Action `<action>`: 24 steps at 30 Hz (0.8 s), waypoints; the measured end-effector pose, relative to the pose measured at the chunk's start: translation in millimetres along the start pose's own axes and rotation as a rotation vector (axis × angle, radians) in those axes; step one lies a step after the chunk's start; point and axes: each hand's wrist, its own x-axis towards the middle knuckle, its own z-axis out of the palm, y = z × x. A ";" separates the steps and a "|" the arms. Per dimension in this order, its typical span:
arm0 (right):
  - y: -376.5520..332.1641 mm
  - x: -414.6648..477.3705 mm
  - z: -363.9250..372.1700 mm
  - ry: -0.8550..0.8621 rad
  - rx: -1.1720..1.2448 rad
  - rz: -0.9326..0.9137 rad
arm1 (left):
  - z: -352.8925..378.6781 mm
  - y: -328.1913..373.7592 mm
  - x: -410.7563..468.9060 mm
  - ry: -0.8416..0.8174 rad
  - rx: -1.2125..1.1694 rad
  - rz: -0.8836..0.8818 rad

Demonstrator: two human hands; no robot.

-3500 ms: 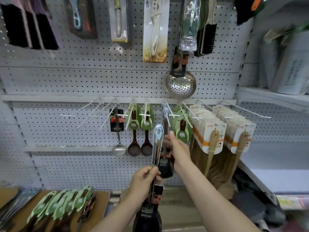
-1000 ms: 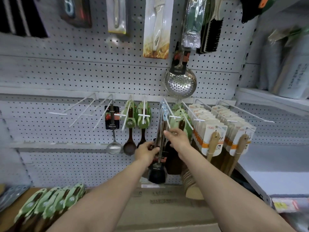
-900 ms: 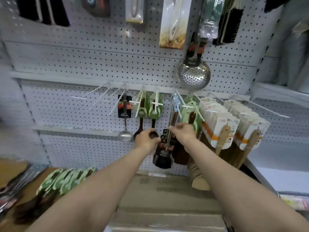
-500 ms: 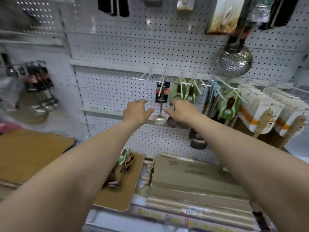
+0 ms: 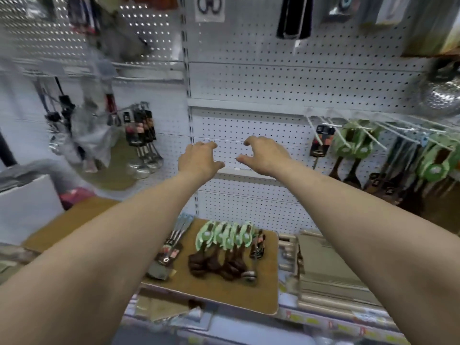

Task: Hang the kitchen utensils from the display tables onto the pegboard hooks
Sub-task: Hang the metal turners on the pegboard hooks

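Note:
My left hand [image 5: 199,159] and my right hand [image 5: 263,155] are raised side by side in front of the white pegboard [image 5: 249,83], both empty with loosely curled fingers. Below them a brown display table [image 5: 263,290] carries several wooden spoons with green card tags [image 5: 224,247] and a few black-handled metal utensils [image 5: 168,255]. On the right, white pegboard hooks [image 5: 323,123] hold a small ladle on a black card [image 5: 321,143], green-tagged spoons [image 5: 353,150] and dark utensils [image 5: 393,170].
A steel skimmer [image 5: 443,95] hangs at the upper right. On the left panel hang black-carded ladles [image 5: 142,143]. A second brown table [image 5: 67,222] stands at the left, a white box [image 5: 25,207] beside it. Flat cardboard boxes [image 5: 331,270] lie to the right of the display table.
The two black-handled utensils were hung on a hook and both hands let go. My view has swung left and down, and the empty hands moved left, away from the filled hooks.

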 end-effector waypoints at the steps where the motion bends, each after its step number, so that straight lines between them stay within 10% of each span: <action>1: -14.0 3.8 6.1 -0.008 0.011 0.015 | -2.1 -15.1 0.2 -0.013 0.005 0.005; 24: -98.1 127.4 311.7 -0.564 0.279 0.170 | 176.6 -286.6 34.1 -0.341 -0.294 -0.395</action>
